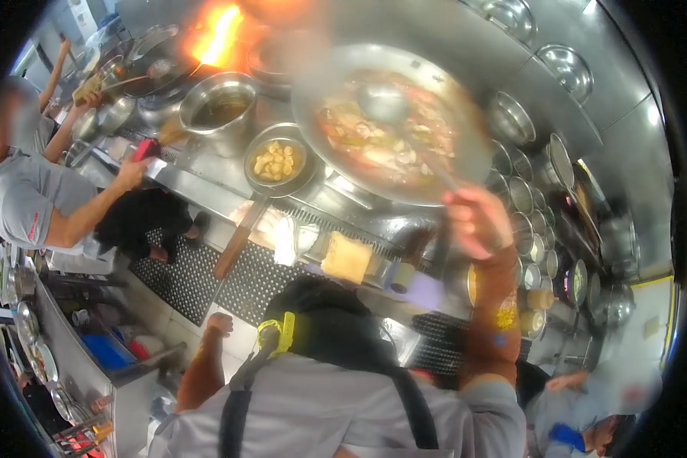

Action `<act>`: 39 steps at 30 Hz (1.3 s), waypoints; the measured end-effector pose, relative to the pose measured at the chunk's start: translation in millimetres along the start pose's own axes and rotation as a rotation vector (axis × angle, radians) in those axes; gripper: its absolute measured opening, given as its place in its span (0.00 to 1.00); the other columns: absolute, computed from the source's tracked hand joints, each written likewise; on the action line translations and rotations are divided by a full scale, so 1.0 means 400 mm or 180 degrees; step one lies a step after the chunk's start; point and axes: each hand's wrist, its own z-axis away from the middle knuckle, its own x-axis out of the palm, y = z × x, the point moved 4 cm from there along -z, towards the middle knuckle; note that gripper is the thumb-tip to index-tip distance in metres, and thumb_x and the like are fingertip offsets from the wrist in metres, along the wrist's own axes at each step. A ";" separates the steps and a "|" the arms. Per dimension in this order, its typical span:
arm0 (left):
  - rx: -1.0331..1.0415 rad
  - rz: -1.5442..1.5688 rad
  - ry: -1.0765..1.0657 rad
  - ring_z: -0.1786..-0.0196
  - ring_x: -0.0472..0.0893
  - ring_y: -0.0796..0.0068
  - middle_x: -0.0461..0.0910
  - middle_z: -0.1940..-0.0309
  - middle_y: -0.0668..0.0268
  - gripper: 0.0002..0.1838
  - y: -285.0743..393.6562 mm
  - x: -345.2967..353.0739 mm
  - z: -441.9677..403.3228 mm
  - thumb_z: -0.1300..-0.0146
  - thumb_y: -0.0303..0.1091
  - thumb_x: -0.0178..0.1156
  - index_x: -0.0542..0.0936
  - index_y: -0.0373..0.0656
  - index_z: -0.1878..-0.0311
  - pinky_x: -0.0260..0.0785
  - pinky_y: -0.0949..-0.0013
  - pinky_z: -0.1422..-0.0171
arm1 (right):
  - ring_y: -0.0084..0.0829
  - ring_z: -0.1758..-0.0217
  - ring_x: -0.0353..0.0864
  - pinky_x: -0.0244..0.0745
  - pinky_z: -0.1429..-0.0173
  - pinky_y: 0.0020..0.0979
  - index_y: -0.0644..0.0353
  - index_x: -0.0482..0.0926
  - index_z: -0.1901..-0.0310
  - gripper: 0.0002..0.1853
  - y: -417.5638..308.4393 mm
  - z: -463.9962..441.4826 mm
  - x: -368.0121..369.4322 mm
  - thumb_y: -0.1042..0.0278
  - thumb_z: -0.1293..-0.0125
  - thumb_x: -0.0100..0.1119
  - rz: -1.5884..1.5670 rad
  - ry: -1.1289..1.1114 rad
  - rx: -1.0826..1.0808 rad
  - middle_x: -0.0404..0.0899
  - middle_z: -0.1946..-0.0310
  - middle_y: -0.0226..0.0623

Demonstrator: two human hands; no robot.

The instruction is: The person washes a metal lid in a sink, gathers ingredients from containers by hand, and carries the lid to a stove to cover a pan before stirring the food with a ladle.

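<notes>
My right hand (477, 221) is wrapped round the handle of a ladle (384, 103), whose bowl rests among food in a large wok (305, 133). Chopped pieces in reddish broth (370, 141) fill the wok; the ladle is blurred by motion. Away from the counter, low by my body, my left hand (221, 324) is closed, and I see nothing in it. Left of the wok, a strainer (271, 191) with a wooden handle (237, 248) holds pale yellow pieces (273, 162). Beside it stands a metal pot (225, 133) of dark liquid.
Tall flames (217, 38) rise behind the pot. A co-worker (46, 191) at the left holds a red object (146, 149); another person (588, 412) is at lower right. Folded cloths (346, 256) lie on the counter's front edge. Several metal bowls (523, 195) line the right.
</notes>
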 end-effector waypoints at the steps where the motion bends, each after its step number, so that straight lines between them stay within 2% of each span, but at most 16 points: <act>1: 0.0122 -0.0215 -0.0025 0.77 0.79 0.70 0.78 0.76 0.64 0.07 -0.002 -0.001 0.005 0.42 0.32 0.55 0.77 0.42 0.63 0.72 0.65 0.76 | 0.21 0.77 0.70 0.70 0.81 0.19 0.65 0.67 0.50 0.14 0.000 -0.001 -0.006 0.72 0.37 0.52 0.0026 0.0000 0.0013 0.74 0.68 0.36; 4: 0.1200 -0.1066 -0.0100 0.75 0.80 0.70 0.79 0.75 0.64 0.08 -0.102 -0.026 -0.140 0.42 0.33 0.55 0.77 0.41 0.62 0.74 0.64 0.75 | 0.21 0.76 0.71 0.71 0.80 0.20 0.63 0.67 0.49 0.15 0.006 -0.010 -0.013 0.73 0.37 0.52 0.0252 0.0099 -0.0099 0.74 0.67 0.36; 6: 0.1398 -0.1181 -0.0048 0.75 0.81 0.70 0.79 0.75 0.64 0.09 -0.112 -0.030 -0.159 0.42 0.33 0.55 0.78 0.40 0.62 0.74 0.64 0.74 | 0.21 0.76 0.71 0.71 0.80 0.20 0.64 0.67 0.49 0.15 0.011 -0.013 -0.008 0.73 0.37 0.52 0.0362 0.0253 -0.0218 0.74 0.68 0.36; 7: 0.1429 -0.1190 0.0007 0.74 0.81 0.70 0.79 0.75 0.65 0.09 -0.110 -0.031 -0.165 0.42 0.33 0.55 0.78 0.40 0.62 0.75 0.64 0.73 | 0.21 0.76 0.71 0.71 0.81 0.21 0.64 0.67 0.50 0.15 0.015 -0.018 -0.016 0.73 0.37 0.52 0.0213 0.0025 -0.0170 0.74 0.68 0.37; 10: 0.1699 -0.1242 0.0075 0.75 0.80 0.71 0.79 0.75 0.65 0.09 -0.111 -0.034 -0.176 0.42 0.34 0.54 0.78 0.40 0.63 0.74 0.65 0.73 | 0.21 0.76 0.71 0.71 0.81 0.21 0.64 0.67 0.51 0.14 0.012 -0.001 -0.022 0.73 0.37 0.52 0.0281 -0.0041 -0.0027 0.75 0.68 0.37; 17: 0.1311 -0.1257 -0.0047 0.77 0.78 0.73 0.77 0.76 0.67 0.10 -0.075 -0.014 -0.169 0.43 0.35 0.54 0.78 0.39 0.61 0.73 0.65 0.75 | 0.21 0.78 0.72 0.71 0.82 0.22 0.65 0.68 0.54 0.12 0.024 -0.002 -0.022 0.73 0.38 0.51 0.0515 0.0160 -0.0239 0.75 0.70 0.36; 23: 0.1875 -0.1021 -0.0204 0.77 0.78 0.73 0.77 0.76 0.67 0.10 -0.071 -0.020 -0.173 0.43 0.35 0.54 0.77 0.39 0.62 0.72 0.66 0.75 | 0.21 0.78 0.72 0.70 0.83 0.22 0.65 0.69 0.55 0.11 0.034 -0.017 -0.037 0.72 0.37 0.51 0.0361 0.0079 -0.0222 0.75 0.69 0.36; 26: 0.1747 -0.0911 -0.0207 0.77 0.78 0.73 0.77 0.76 0.66 0.09 -0.074 -0.018 -0.184 0.42 0.34 0.54 0.77 0.40 0.62 0.72 0.65 0.75 | 0.21 0.81 0.71 0.70 0.83 0.21 0.64 0.69 0.56 0.10 0.023 -0.022 -0.045 0.71 0.37 0.51 0.0492 -0.0078 0.0157 0.74 0.73 0.35; 29: 0.1624 -0.0986 -0.0331 0.77 0.78 0.73 0.77 0.77 0.66 0.08 -0.077 -0.017 -0.195 0.42 0.33 0.54 0.78 0.40 0.63 0.72 0.65 0.75 | 0.21 0.84 0.70 0.69 0.83 0.20 0.64 0.71 0.58 0.09 0.024 -0.027 -0.018 0.69 0.37 0.51 0.0491 0.0261 0.0118 0.72 0.78 0.32; 32: 0.1278 -0.0911 -0.0257 0.78 0.78 0.73 0.77 0.77 0.66 0.07 -0.076 -0.015 -0.187 0.41 0.33 0.54 0.77 0.40 0.65 0.72 0.65 0.75 | 0.21 0.86 0.68 0.68 0.85 0.19 0.65 0.72 0.61 0.09 0.027 -0.028 0.029 0.67 0.37 0.52 0.0075 0.0671 -0.0129 0.70 0.81 0.29; 33: 0.1305 -0.0854 -0.0195 0.78 0.78 0.72 0.77 0.77 0.66 0.07 -0.078 -0.014 -0.175 0.41 0.33 0.54 0.77 0.40 0.66 0.72 0.65 0.75 | 0.20 0.86 0.69 0.68 0.86 0.19 0.66 0.72 0.61 0.10 0.018 -0.034 0.001 0.66 0.36 0.52 0.0117 0.0108 0.0361 0.71 0.81 0.28; 34: 0.1292 -0.0809 -0.0207 0.78 0.78 0.72 0.77 0.77 0.66 0.06 -0.081 -0.012 -0.164 0.42 0.33 0.55 0.77 0.40 0.66 0.72 0.65 0.75 | 0.20 0.86 0.69 0.68 0.86 0.19 0.66 0.72 0.62 0.10 0.006 -0.053 -0.038 0.66 0.36 0.51 -0.0095 0.0181 0.0109 0.71 0.81 0.27; 36: 0.1248 -0.0724 -0.0288 0.78 0.78 0.72 0.77 0.77 0.66 0.06 -0.095 -0.012 -0.164 0.42 0.33 0.55 0.77 0.41 0.66 0.72 0.65 0.75 | 0.21 0.86 0.70 0.67 0.86 0.19 0.65 0.73 0.63 0.10 0.004 -0.071 -0.026 0.66 0.36 0.51 -0.0267 0.0216 0.0162 0.71 0.81 0.28; 37: 0.1276 -0.0687 -0.0301 0.77 0.78 0.72 0.77 0.76 0.66 0.07 -0.094 -0.014 -0.165 0.42 0.33 0.56 0.77 0.41 0.65 0.72 0.65 0.75 | 0.21 0.85 0.70 0.66 0.86 0.18 0.65 0.73 0.63 0.10 0.006 -0.073 -0.023 0.65 0.36 0.52 0.0243 0.0554 -0.0082 0.72 0.81 0.28; 39: 0.1382 -0.0628 -0.0287 0.77 0.78 0.72 0.77 0.76 0.66 0.07 -0.095 -0.018 -0.164 0.43 0.34 0.56 0.77 0.41 0.64 0.72 0.65 0.75 | 0.21 0.85 0.72 0.65 0.87 0.18 0.63 0.73 0.63 0.11 0.024 -0.035 0.078 0.63 0.36 0.52 0.0401 0.0882 -0.0521 0.72 0.80 0.28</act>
